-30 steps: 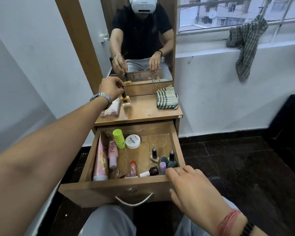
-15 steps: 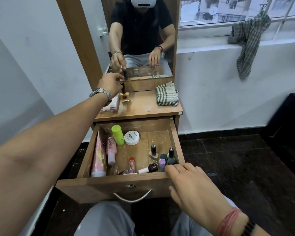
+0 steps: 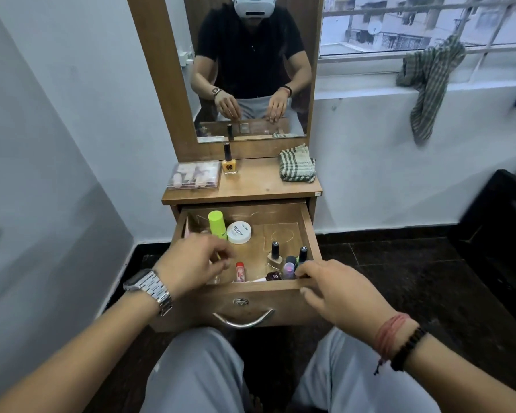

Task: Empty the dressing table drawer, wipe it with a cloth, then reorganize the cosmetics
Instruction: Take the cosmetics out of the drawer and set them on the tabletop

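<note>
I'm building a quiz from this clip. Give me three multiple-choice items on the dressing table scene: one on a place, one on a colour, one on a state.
1. Where does the yellow nail polish bottle stand?
A. wooden tabletop
B. drawer
C. windowsill

2. What colour is the tall capped tube at the back of the open wooden drawer?
A. red
B. lime green
C. blue

3. What does the left hand hold?
A. checked cloth
B. white jar
C. nothing

Answers: 1 A, it stands by the mirror; 2 B, its cap and body are lime green; 3 C, its fingers hang loose and empty over the drawer.
</note>
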